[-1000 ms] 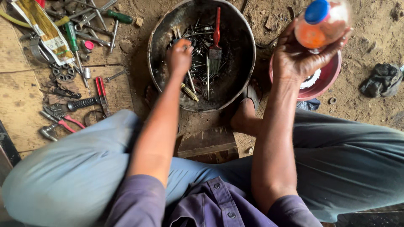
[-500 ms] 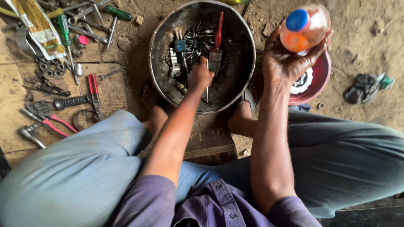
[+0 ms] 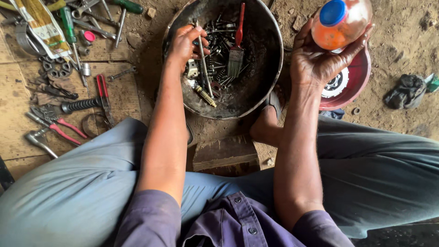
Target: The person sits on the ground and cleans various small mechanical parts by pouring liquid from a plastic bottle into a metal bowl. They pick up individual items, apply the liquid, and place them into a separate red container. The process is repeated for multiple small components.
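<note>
My left hand (image 3: 185,43) grips a long thin metal rod (image 3: 204,64) over the left side of a blackened round metal pan (image 3: 270,68). The pan holds several bolts, small metal parts and a red-handled paintbrush (image 3: 237,43). My right hand (image 3: 320,61) holds up a clear plastic bottle (image 3: 340,23) with orange liquid and a blue cap, to the right of the pan and above a red bowl (image 3: 359,80).
Pliers with red handles (image 3: 57,128), screwdrivers (image 3: 68,25), wrenches and washers lie on wooden boards at the left. A dark rag (image 3: 407,91) lies on the dirt at right. My sandalled foot (image 3: 267,121) rests beside the pan, and my blue trouser legs fill the foreground.
My left hand moved from the middle of the pan to its left side and lifted a long metal rod. My right hand keeps the bottle raised.
</note>
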